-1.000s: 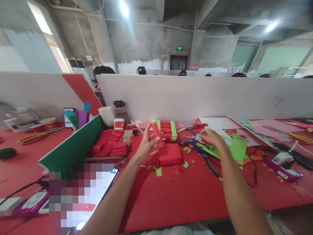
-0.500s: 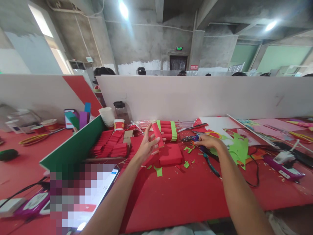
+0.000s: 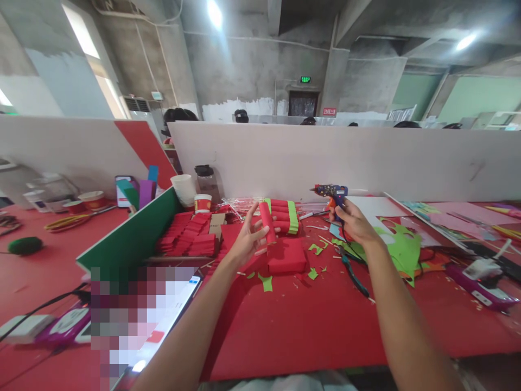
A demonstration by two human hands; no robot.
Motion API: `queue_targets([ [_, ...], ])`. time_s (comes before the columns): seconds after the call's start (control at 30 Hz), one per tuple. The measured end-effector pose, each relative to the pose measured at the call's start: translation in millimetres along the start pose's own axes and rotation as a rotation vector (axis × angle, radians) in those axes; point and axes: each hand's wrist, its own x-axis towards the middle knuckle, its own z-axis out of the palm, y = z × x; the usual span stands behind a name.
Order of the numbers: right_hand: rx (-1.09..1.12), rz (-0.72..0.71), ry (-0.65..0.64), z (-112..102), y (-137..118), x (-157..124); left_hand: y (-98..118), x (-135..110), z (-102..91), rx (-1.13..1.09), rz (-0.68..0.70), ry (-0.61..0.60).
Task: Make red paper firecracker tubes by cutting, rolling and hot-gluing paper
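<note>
My left hand (image 3: 247, 239) holds a red paper tube (image 3: 267, 222) upright and a little tilted, above a red paper block (image 3: 286, 256) on the table. My right hand (image 3: 355, 224) is closed round the grip of a blue glue gun (image 3: 331, 191), lifted off the table with its nozzle pointing left. Behind the tube lies a bundle of red tubes with green bands (image 3: 282, 215). The gun's black cord (image 3: 352, 274) trails down across the red table (image 3: 309, 320).
Stacks of folded red paper (image 3: 187, 239) lie left of my hands, beside a green board (image 3: 130, 239). Paper cups (image 3: 185, 190) and a bottle stand at the white partition (image 3: 345, 160). Green paper cutouts (image 3: 401, 247) and cables lie right. A phone (image 3: 142, 320) sits near left.
My right hand took the glue gun from the table and raised it with the nozzle pointing left. My left hand kept the red tube almost still.
</note>
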Motion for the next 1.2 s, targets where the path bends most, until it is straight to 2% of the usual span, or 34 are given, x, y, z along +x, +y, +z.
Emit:
queue_targets([
  [0.17, 0.095, -0.005, -0.118, 16, -3, -5, 2, -2, 0.0, 0.023, -0.002, 0.038],
  [0.47, -0.138, 0.093, -0.333, 32, -2, -10, 5, 7, -7.1, -0.013, 0.052, 0.179],
  [0.83, -0.487, -0.063, -0.129, 61, -6, -8, 10, -4, 2.0, 0.034, -0.086, -0.032],
  [1.03, -0.605, -0.19, -0.082, 69, -9, -8, 9, -4, 2.1, 0.038, -0.101, -0.059],
  [1.2, -0.692, -0.218, -0.076, 70, -7, -6, 5, -2, -1.0, 0.051, -0.09, -0.082],
])
